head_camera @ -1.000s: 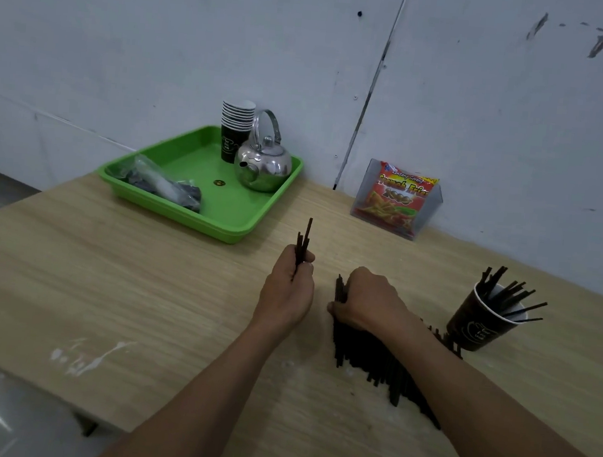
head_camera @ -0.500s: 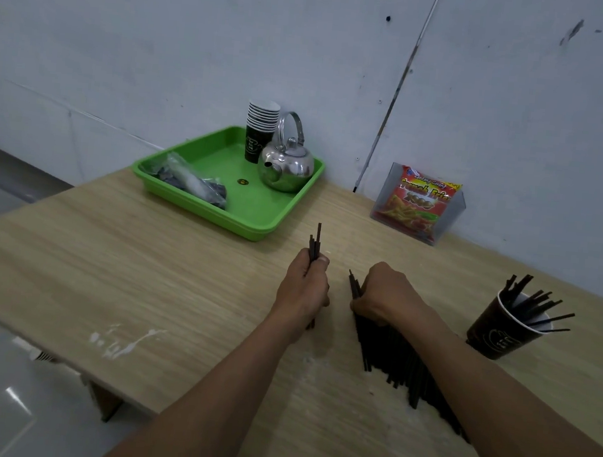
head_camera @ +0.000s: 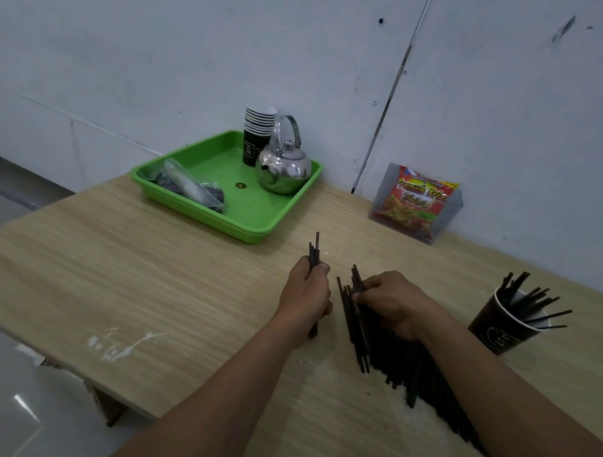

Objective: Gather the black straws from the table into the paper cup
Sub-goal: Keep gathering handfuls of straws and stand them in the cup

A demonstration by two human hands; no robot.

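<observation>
While my left hand (head_camera: 305,291) grips bundle (head_camera: 314,253) upright, right hand (head_camera: 396,303) curls fingers round few straws at far end of pile (head_camera: 401,363) on table (head_camera: 176,290).
Step, as judged: mid-gathering. Paper cup (head_camera: 504,329), far right, holds several straws.
Next move: add picked straws to bundle, carry over pile to cup.
Tray (head_camera: 198,214), kettle (head_camera: 285,169), snack packet (head_camera: 420,203) stand well apart; nothing blocks path.

Bare tabletop (head_camera: 141,268) at left; green tray (head_camera: 198,214) and snack holder (head_camera: 384,199) at the far edge.
</observation>
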